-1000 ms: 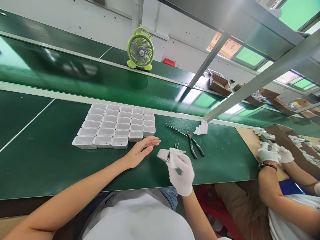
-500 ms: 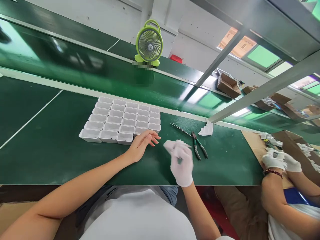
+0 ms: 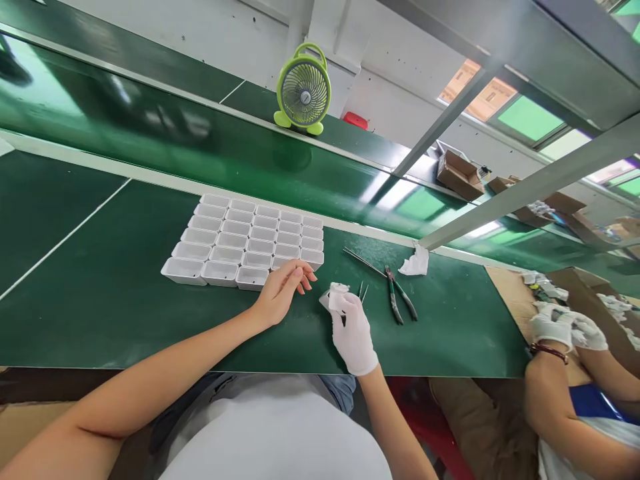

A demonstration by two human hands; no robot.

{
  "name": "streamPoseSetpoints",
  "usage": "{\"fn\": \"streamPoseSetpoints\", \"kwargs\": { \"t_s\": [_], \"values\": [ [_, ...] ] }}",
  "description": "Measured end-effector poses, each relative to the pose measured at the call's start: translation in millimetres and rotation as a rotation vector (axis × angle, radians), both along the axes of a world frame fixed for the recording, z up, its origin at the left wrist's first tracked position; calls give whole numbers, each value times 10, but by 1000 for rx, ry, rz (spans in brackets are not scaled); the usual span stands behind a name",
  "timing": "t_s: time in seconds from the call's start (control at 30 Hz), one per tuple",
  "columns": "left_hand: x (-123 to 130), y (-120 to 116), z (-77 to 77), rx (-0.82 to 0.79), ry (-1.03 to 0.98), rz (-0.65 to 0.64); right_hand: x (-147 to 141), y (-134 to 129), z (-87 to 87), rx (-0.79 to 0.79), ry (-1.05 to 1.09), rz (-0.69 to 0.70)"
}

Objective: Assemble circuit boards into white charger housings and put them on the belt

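Observation:
My left hand (image 3: 281, 291) is bare and rests at the front right edge of a block of white plastic trays (image 3: 220, 272). Its fingers are loosely bent and apart, with nothing in them. My right hand (image 3: 354, 337) wears a white glove and is closed, thumb and fingers pinching a small white part (image 3: 327, 299); its exact kind is hard to make out. Two thin metal prongs (image 3: 363, 291) show just beyond the gloved fingers; I cannot tell whether the hand holds them. To the right lie green-handled pliers (image 3: 393, 293), with metal tweezers (image 3: 365, 259) touching their head.
A crumpled white cloth (image 3: 415, 260) lies by the table's back ledge. Behind stands a green fan (image 3: 304, 93). A slanting metal post (image 3: 500, 200) rises at right. A co-worker's gloved hands (image 3: 565, 327) work beside a cardboard box (image 3: 585, 287) on the far right.
My right hand has moved slightly left and down, closer to my left hand, and its motion blur is gone. The thin prongs beside it show clearly now. My left hand stays by the trays.

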State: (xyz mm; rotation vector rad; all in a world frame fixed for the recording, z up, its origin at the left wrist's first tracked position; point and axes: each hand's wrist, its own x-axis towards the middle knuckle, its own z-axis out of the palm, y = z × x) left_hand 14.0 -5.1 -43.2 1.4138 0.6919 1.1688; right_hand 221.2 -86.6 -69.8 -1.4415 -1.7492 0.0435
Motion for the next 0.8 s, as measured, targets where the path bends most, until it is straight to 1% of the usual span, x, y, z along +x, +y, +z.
{"fn": "streamPoseSetpoints", "kwargs": {
  "t_s": [0.03, 0.07, 0.17, 0.2, 0.23, 0.3, 0.33, 0.4, 0.43, 0.47, 0.53, 0.6, 0.67, 0.8],
  "values": [
    [0, -2, -5, 19, 9, -1, -17, 24, -24, -86, -6, 45],
    [-1, -4, -10, 42, 20, -2, -30, 43, -40, -122, 0, 61],
    [-13, -10, -22, 151, 49, 2, -54, 37, -14, -117, 37, 54],
    [-18, -16, -24, 198, 54, 4, -63, 13, 28, -119, 110, 26],
    [-22, -27, -25, 246, 55, -2, -75, -17, 89, -132, 238, -15],
    [-22, -60, -23, 383, 64, -48, -117, -78, 259, -221, 644, -52],
    [-18, -82, -20, 472, 71, -83, -146, -99, 357, -286, 889, -23],
    [-3, -125, -11, 656, 79, -153, -220, -113, 546, -407, 1305, 118],
    [6, -143, -7, 731, 79, -176, -263, -107, 623, -455, 1465, 188],
    [13, -157, -2, 782, 75, -185, -308, -95, 685, -489, 1603, 228],
    [22, -168, 7, 824, 71, -177, -396, -69, 759, -531, 1806, 242],
    [22, -165, 16, 849, 82, -143, -469, -59, 793, -542, 1933, 253],
    [16, -159, 22, 877, 103, -109, -514, -73, 820, -535, 2004, 289],
    [9, -163, 28, 922, 147, -54, -526, -115, 900, -597, 2047, 377]
  ]
}}
